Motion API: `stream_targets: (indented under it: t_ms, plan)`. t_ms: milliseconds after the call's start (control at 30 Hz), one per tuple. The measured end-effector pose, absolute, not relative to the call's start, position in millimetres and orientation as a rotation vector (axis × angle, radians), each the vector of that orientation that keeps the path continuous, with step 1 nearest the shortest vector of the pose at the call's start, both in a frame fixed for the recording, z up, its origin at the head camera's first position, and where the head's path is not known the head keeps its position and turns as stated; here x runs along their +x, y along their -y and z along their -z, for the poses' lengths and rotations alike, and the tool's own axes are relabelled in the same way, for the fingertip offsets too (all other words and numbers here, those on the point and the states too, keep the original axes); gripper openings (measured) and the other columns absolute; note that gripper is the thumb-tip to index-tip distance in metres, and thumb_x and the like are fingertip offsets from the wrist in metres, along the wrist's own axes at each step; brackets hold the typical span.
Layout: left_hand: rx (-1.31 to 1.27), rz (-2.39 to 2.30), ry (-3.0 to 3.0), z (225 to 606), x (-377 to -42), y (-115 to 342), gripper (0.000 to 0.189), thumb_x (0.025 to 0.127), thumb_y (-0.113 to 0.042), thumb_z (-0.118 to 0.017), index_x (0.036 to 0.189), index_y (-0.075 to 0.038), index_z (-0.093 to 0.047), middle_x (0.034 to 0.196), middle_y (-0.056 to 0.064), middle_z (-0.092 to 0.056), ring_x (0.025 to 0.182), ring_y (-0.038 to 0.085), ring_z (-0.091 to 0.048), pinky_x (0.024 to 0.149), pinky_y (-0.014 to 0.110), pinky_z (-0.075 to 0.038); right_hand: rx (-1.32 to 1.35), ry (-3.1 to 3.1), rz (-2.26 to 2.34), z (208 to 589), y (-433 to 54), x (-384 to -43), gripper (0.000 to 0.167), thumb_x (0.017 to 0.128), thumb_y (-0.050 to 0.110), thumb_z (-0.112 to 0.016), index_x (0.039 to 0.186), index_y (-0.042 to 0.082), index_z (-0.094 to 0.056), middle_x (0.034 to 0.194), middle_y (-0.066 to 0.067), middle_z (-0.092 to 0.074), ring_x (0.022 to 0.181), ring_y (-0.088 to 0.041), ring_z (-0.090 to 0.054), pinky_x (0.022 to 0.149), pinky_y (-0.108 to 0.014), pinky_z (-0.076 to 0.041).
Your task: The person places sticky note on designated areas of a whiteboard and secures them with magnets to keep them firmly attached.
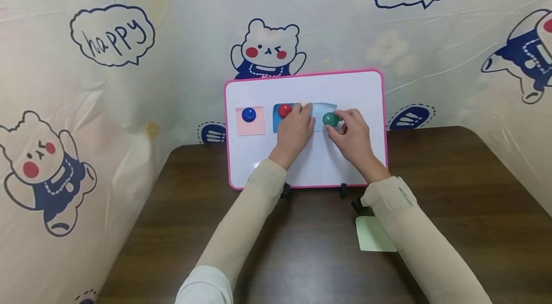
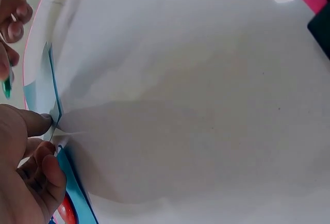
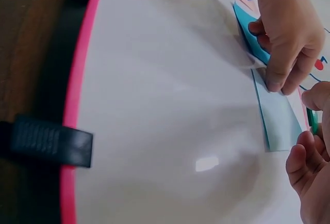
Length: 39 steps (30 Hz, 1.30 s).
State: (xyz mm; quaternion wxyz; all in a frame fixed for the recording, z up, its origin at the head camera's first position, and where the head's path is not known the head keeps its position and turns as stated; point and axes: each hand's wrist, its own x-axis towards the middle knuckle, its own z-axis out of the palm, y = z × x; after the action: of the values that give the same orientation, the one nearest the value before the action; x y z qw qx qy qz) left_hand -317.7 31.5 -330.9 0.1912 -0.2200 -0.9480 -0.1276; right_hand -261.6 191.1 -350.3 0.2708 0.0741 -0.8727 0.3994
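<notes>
My left hand (image 1: 295, 129) presses its fingertips onto a light blue sticky note (image 1: 320, 111) on the whiteboard (image 1: 302, 165). In the right wrist view, the thumb and forefinger of that hand lie on the front of the light blue note (image 3: 276, 115). Pinched between the thumb and fingers of my right hand (image 1: 355, 134) is a green round magnet (image 1: 330, 119), over the note's right edge. Just left of the light blue note, a red round magnet (image 1: 284, 111) sits on a darker blue note (image 1: 276, 124), which my left hand partly covers.
A pink sticky note (image 1: 254, 129) with a blue round magnet (image 1: 248, 114) is at the board's left. Black clips (image 1: 343, 190) grip the lower pink frame. On the brown table (image 1: 310, 256), a pale green note (image 1: 373, 234) lies partly under my right sleeve.
</notes>
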Motion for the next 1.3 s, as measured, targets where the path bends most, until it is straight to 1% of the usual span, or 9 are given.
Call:
stream_targets:
  t_ms: [233, 600, 833, 1067, 1300]
  plan:
    - [-0.620, 0.359, 2.665, 330.3, -316.7, -31.7, 0.048, 0.102, -0.032, -0.062, 0.144, -0.010, -0.055, 0.107, 0.007, -0.058, 0.064, 0.012, -0.052, 0.054, 0.021, -0.046, 0.175, 2.361, -1.066, 348.5, -186.0, -276.7, 0.045, 0.092, 0.017, -0.076, 0.131, -0.002, -0.062, 0.109, -0.014, -0.053, 0.082, -0.023, -0.053, 0.073, -0.032, -0.049]
    - [-0.636, 0.344, 2.662, 330.4, -315.4, -32.8, 0.047, 0.102, -0.032, -0.061, 0.144, -0.011, -0.055, 0.108, 0.007, -0.058, 0.065, 0.011, -0.052, 0.054, 0.020, -0.045, 0.065, 2.415, -1.084, 340.1, -183.5, -288.7, 0.046, 0.095, 0.019, -0.072, 0.134, -0.002, -0.060, 0.114, -0.016, -0.053, 0.095, -0.026, -0.054, 0.086, -0.040, -0.054]
    - [-0.635, 0.324, 2.672, 330.2, -315.0, -32.3, 0.047, 0.103, -0.032, -0.060, 0.145, -0.011, -0.054, 0.107, 0.006, -0.057, 0.064, 0.011, -0.052, 0.053, 0.021, -0.044, 0.027, 2.429, -1.078, 339.0, -182.1, -295.7, 0.046, 0.096, 0.019, -0.071, 0.134, -0.003, -0.059, 0.116, -0.017, -0.052, 0.097, -0.027, -0.052, 0.086, -0.040, -0.050]
    - [-0.630, 0.313, 2.672, 330.6, -316.7, -31.9, 0.048, 0.102, -0.032, -0.061, 0.145, -0.011, -0.054, 0.105, 0.006, -0.057, 0.063, 0.011, -0.052, 0.052, 0.020, -0.044, -0.016, 2.443, -1.022, 339.5, -175.5, -298.1, 0.049, 0.096, 0.023, -0.072, 0.136, -0.001, -0.058, 0.121, -0.016, -0.051, 0.109, -0.027, -0.055, 0.100, -0.040, -0.048]
    - [-0.615, 0.315, 2.686, 331.8, -318.2, -31.5, 0.050, 0.102, -0.033, -0.062, 0.146, -0.012, -0.054, 0.106, 0.006, -0.057, 0.063, 0.011, -0.053, 0.053, 0.020, -0.045, -0.035, 2.480, -0.915, 342.2, -170.1, -300.9, 0.049, 0.097, 0.027, -0.070, 0.136, 0.001, -0.057, 0.124, -0.017, -0.049, 0.114, -0.029, -0.058, 0.102, -0.042, -0.047]
